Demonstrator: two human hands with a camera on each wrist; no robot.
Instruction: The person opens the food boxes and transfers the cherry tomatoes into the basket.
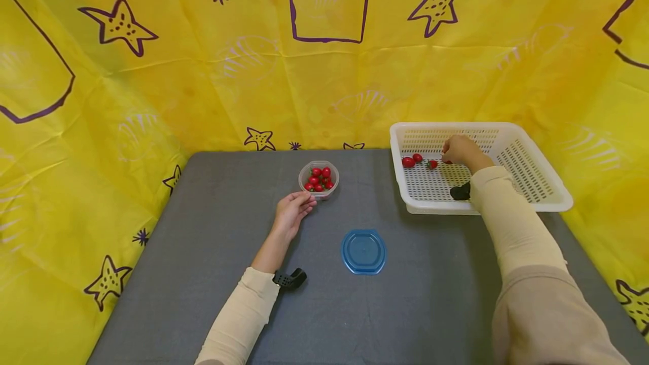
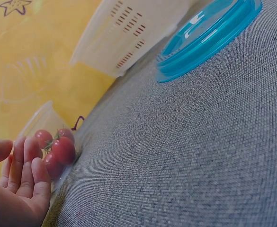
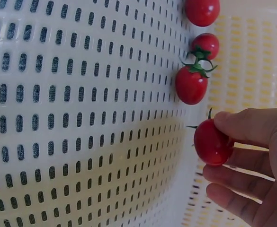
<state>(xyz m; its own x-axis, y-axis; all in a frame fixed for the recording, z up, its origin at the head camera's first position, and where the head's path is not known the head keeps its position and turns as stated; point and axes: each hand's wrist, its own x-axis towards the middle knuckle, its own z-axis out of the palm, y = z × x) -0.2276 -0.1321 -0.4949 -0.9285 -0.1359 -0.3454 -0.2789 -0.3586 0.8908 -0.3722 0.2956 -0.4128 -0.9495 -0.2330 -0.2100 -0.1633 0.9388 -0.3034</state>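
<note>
In the basket, my right hand (image 1: 460, 151) pinches a cherry tomato (image 3: 212, 143) between thumb and fingers; its green stem shows in the right wrist view. Three more cherry tomatoes (image 3: 191, 85) lie nearby on the basket (image 1: 481, 207) floor. My left hand (image 1: 293, 211) pinches the near rim of a small clear plastic container (image 1: 302, 172), thumb and fingertips at its edge. Several cherry tomatoes (image 1: 314, 181) are piled inside that container, some hidden behind my fingers in the left wrist view.
A blue round lid (image 1: 363, 251) lies on the grey table (image 1: 228, 230) between my arms. The white basket stands at the right, its walls slotted. Yellow patterned cloth (image 1: 314, 89) hangs behind and along both sides.
</note>
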